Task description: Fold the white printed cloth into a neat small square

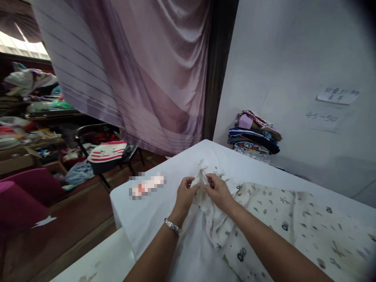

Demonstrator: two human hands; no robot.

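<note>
left hand [185, 192] pinches bunched end of printed cloth [293, 219], fingers curled shut on fabric, bracelet [172, 226] on wrist. right hand [219, 190] just beside it, fingers closed on same gathered end, both hands touching cloth near far part of table [138, 219]. rest of cloth spreads flat over table toward right. stack of folded clothes [254, 133] at far table corner against wall [293, 58]. curtain [141, 70] hangs behind. chair [100, 152] on floor at left.
</note>
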